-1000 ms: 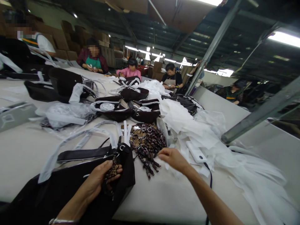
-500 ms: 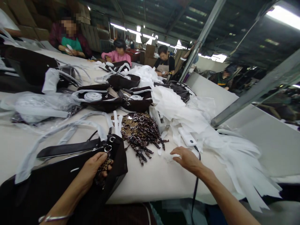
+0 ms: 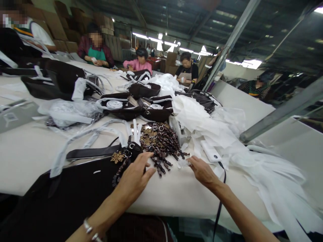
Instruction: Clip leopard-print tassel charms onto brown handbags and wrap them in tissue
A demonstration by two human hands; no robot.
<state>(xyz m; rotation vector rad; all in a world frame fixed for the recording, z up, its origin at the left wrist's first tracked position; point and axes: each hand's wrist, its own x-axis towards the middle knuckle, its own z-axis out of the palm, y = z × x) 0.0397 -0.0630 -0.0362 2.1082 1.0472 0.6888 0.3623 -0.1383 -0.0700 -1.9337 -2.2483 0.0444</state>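
A dark bag (image 3: 68,188) lies at the lower left, its handles wrapped in white material. From a ring near its right end hangs a leopard-patterned charm (image 3: 118,157) with a dark tassel. My left hand (image 3: 136,173) is over the bag's right end, fingers apart and holding nothing, just right of the charm. Beyond it is a pile of similar charms (image 3: 158,139) with rings and dark tassels. My right hand (image 3: 200,169) pinches a small clear plastic piece (image 3: 183,163) on the table, right of the tassels.
A white device (image 3: 210,151) with a black cable lies beside white sheets (image 3: 202,117) heaped on the right. More dark bags (image 3: 146,109) and clear plastic (image 3: 69,112) cover the table behind. Several people sit across it. A metal post (image 3: 277,104) slants at the right.
My left hand has let go of the charm and moved right, leaving it hanging on the bag. My right hand has closed on the clear plastic. The view has turned left.
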